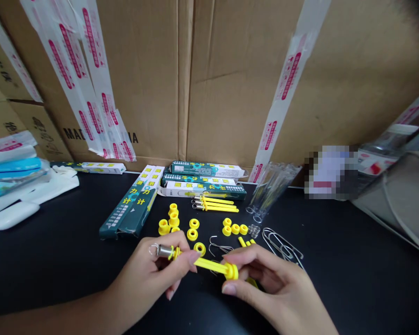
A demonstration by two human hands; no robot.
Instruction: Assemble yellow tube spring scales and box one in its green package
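My left hand [160, 270] pinches a yellow plastic rod [210, 265], which has a metal spring and hook [163, 251] at its left end. On the rod's right end sits a yellow flanged cap [232, 271], gripped between the thumb and fingers of my right hand [277, 281]. Just beyond my hands lie several loose yellow caps [192, 234] and yellow rings [199, 249], bent wire hooks [220, 246], small springs [254, 231] and short yellow pieces [242, 242], the hooks partly hidden by my right hand. Farther back are several yellow rods with springs [216, 204].
Green and white boxes [132, 204] lie on the black table [56, 270], with more boxes [206, 177] behind. Clear tubes [274, 190] and large wire hooks [282, 244] are at right. A white case [12, 216] and blue packet [14, 172] sit left. Cardboard [223, 93] walls the back.
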